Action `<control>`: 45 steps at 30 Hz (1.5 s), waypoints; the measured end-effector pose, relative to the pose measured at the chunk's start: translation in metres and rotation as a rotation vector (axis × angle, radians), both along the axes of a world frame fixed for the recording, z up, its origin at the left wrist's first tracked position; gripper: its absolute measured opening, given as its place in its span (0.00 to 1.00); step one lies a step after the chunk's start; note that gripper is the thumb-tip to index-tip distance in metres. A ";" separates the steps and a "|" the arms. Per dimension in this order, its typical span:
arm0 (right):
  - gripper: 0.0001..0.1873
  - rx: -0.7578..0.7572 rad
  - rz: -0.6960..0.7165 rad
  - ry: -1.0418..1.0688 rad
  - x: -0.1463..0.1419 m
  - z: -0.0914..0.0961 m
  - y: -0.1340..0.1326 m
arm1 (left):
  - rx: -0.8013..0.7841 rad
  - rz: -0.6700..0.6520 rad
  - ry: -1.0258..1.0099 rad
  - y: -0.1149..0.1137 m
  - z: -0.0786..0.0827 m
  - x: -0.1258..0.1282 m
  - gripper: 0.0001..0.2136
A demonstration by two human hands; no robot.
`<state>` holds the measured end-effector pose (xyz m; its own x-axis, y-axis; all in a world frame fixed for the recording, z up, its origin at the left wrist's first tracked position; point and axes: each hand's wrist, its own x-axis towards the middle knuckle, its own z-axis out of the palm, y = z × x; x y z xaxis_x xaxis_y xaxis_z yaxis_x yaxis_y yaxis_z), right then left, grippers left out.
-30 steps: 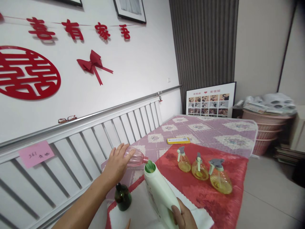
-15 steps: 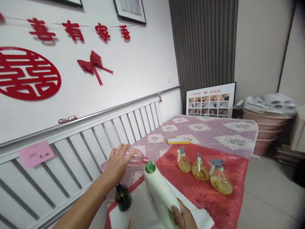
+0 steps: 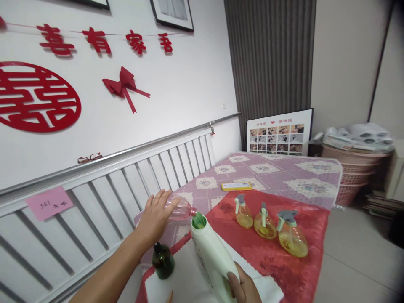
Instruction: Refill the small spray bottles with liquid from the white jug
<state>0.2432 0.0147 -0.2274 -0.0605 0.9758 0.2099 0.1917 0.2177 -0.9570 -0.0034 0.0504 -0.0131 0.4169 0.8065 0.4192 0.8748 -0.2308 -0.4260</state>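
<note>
My left hand (image 3: 159, 214) is wrapped round a clear pink bottle (image 3: 183, 209), tilted nearly on its side with its neck pointing right. The bottle's neck meets the green spout of a large pale green jug-like bottle (image 3: 211, 256); whether they touch I cannot tell. My right hand (image 3: 243, 284) grips that jug by its handle, the jug leaning with its mouth up and to the left. A dark green bottle (image 3: 163, 263) stands below my left wrist on a white cloth (image 3: 186, 277). Three spray bottles (image 3: 265, 225) with yellow liquid stand to the right.
The spray bottles stand on a red cloth (image 3: 303, 273) over a purple patterned tablecloth (image 3: 277, 168). A yellow flat case (image 3: 236, 186) lies behind them. A white radiator (image 3: 104, 206) runs along the left; stacked pink baskets (image 3: 350, 168) stand beyond the table at right.
</note>
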 end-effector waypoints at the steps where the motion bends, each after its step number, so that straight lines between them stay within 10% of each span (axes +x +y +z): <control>1: 0.32 0.001 0.001 0.001 0.000 0.000 0.000 | 0.001 0.000 0.003 0.000 0.000 0.000 0.31; 45: 0.33 -0.015 0.000 -0.013 0.000 -0.001 0.000 | 0.007 -0.009 0.015 0.001 -0.002 -0.002 0.33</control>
